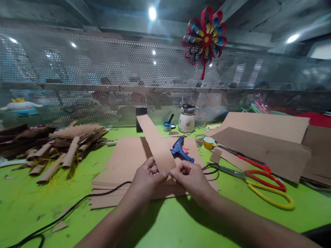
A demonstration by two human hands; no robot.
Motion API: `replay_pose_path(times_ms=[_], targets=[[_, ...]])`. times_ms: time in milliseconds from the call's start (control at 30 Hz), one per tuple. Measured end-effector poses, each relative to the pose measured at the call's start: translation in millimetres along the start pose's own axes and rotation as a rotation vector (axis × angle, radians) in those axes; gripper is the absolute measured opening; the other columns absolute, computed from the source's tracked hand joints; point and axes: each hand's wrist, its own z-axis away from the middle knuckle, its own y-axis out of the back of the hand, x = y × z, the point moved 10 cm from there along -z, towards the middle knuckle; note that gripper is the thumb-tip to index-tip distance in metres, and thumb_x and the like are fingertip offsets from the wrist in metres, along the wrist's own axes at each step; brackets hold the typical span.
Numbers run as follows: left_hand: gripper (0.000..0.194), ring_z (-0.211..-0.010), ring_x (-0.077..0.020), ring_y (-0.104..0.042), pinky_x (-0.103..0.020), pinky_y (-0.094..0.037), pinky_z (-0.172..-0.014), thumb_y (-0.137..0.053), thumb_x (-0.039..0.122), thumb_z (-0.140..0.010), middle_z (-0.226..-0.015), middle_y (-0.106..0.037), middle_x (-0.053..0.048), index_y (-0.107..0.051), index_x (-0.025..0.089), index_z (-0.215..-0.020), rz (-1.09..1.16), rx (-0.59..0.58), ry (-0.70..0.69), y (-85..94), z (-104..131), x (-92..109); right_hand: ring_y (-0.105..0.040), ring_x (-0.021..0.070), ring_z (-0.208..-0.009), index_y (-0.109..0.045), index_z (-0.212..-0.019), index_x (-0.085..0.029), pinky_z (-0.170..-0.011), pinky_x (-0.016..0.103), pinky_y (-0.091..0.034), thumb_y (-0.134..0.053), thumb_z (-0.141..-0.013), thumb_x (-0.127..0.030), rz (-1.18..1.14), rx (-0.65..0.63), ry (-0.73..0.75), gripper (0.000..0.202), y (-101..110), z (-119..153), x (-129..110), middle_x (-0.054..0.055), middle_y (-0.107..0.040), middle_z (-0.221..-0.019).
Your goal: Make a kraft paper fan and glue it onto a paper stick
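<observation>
Both hands grip the near end of a long tan paper strip [157, 142], which rises away from me above the table. My left hand [145, 179] pinches its left corner between thumb and fingers. At the right corner, my right hand [192, 179] pinches it too, and the two thumbs almost meet. Beneath the strip lies a stack of tan paper sheets [122, 161]. A blue hot glue gun [181, 150] with a red trigger rests on the stack, just beyond my right hand.
Scissors with red and yellow handles [269, 184] lie right, near black-bladed scissors [251, 161], a yellow spool [208, 142] and brown paper sheets [259, 147]. Rolled-paper pieces [71, 150] are heaped left. A black cord [82, 201] crosses the table. A white bottle [186, 119] stands behind.
</observation>
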Motion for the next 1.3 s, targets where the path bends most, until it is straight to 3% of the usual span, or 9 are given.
replay_pose_path(times_ms=[467, 700, 800, 900, 967, 1067, 1200, 1300], targets=[[0.064, -0.079, -0.0251, -0.070, -0.031, -0.053, -0.069, -0.079, 0.010, -0.052, -0.093, -0.073, -0.013, -0.055, 0.014, -0.112, 0.012, 0.007, 0.057, 0.0, 0, -5, -0.048, 0.0120, -0.053, -0.050, -0.057, -0.016, -0.049, 0.023, -0.037, -0.071, -0.063, -0.035, -0.019, -0.085, 0.027, 0.029, -2, -5, -1, 0.000, -0.055, -0.054], [0.059, -0.077, -0.0229, -0.069, -0.031, -0.052, -0.068, -0.074, 0.010, -0.057, -0.095, -0.072, -0.013, -0.053, 0.014, -0.112, -0.036, 0.003, 0.030, 0.3, 1, -4, -0.043, 0.0096, -0.054, -0.051, -0.057, -0.015, -0.049, 0.021, -0.034, -0.073, -0.063, -0.034, -0.008, -0.099, 0.015, 0.030, -2, -5, 1, -0.001, -0.052, -0.055], [0.051, -0.072, -0.0189, -0.067, -0.028, -0.051, -0.067, -0.074, 0.014, -0.061, -0.085, -0.072, -0.008, -0.056, 0.015, -0.108, -0.017, 0.014, 0.008, 0.2, 3, 0, -0.040, 0.0077, -0.050, -0.053, -0.060, -0.015, -0.048, 0.020, -0.031, -0.072, -0.067, -0.039, -0.091, -0.139, 0.009, 0.031, -5, -3, -1, -0.004, -0.050, -0.052], [0.027, -0.056, -0.0140, -0.062, -0.023, -0.048, -0.055, -0.073, 0.023, -0.066, -0.063, -0.065, 0.000, -0.060, 0.016, -0.089, -0.042, 0.053, 0.042, 4.1, 4, 0, -0.035, 0.0054, -0.044, -0.059, -0.063, -0.013, -0.044, 0.019, -0.027, -0.072, -0.068, -0.045, -0.151, -0.189, -0.031, 0.034, -10, -2, 1, -0.006, -0.046, -0.047], [0.019, -0.050, -0.0138, -0.060, -0.023, -0.048, -0.050, -0.071, 0.027, -0.070, -0.058, -0.062, 0.001, -0.058, 0.017, -0.081, -0.057, 0.062, 0.113, 6.1, 5, -5, -0.040, 0.0059, -0.045, -0.065, -0.068, -0.012, -0.045, 0.019, -0.029, -0.076, -0.063, -0.047, -0.202, -0.201, -0.078, 0.037, -11, -1, 4, -0.004, -0.052, -0.050], [0.017, -0.052, -0.0173, -0.064, -0.028, -0.052, -0.051, -0.067, 0.027, -0.073, -0.065, -0.065, -0.002, -0.057, 0.019, -0.085, -0.061, 0.071, 0.188, 9.5, 4, -11, -0.053, 0.0097, -0.055, -0.071, -0.078, -0.011, -0.052, 0.021, -0.040, -0.080, -0.058, -0.047, -0.295, -0.257, -0.146, 0.042, -18, 2, 8, 0.003, -0.064, -0.065], [0.018, -0.053, -0.0173, -0.066, -0.029, -0.054, -0.053, -0.065, 0.026, -0.075, -0.067, -0.066, -0.004, -0.055, 0.019, -0.088, -0.062, 0.081, 0.143, 13.0, 1, -11, -0.054, 0.0086, -0.054, -0.072, -0.081, -0.011, -0.055, 0.022, -0.043, -0.078, -0.062, -0.047, -0.305, -0.330, -0.150, 0.041, -24, 6, 6, 0.001, -0.064, -0.063], [0.019, -0.051, -0.0159, -0.063, -0.025, -0.051, -0.050, -0.066, 0.028, -0.073, -0.064, -0.064, -0.001, -0.055, 0.019, -0.085, -0.069, 0.073, 0.093, 11.8, 0, -10, -0.063, 0.0138, -0.062, -0.070, -0.079, -0.012, -0.062, 0.025, -0.047, -0.079, -0.061, -0.047, -0.320, -0.347, -0.137, 0.040, -25, 6, 2, 0.001, -0.065, -0.062]])
